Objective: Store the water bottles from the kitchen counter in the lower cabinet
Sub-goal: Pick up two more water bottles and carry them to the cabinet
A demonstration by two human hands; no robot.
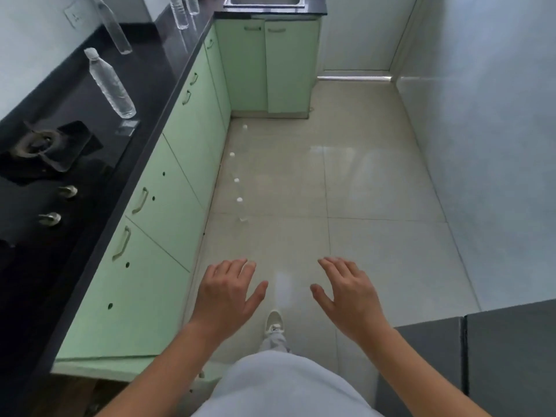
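Note:
Clear plastic water bottles stand on the black counter (pixel 168 52) at the left. The nearest bottle (pixel 109 82) has a white cap, a second bottle (pixel 113 27) stands behind it, and two more bottles (pixel 180 10) are at the far end. The pale green lower cabinets (pixel 168 188) run under the counter with all doors closed. My left hand (pixel 228 291) and my right hand (pixel 349 293) are held out side by side above the floor. Their fingers are spread and they hold nothing, well away from the bottles.
A gas hob (pixel 45 145) with two knobs is set into the counter near me. A steel sink (pixel 264 1) sits at the far end. Several small white caps (pixel 237 189), seemingly of clear bottles, line the floor by the cabinet base. A dark grey block (pixel 481 356) stands at the lower right.

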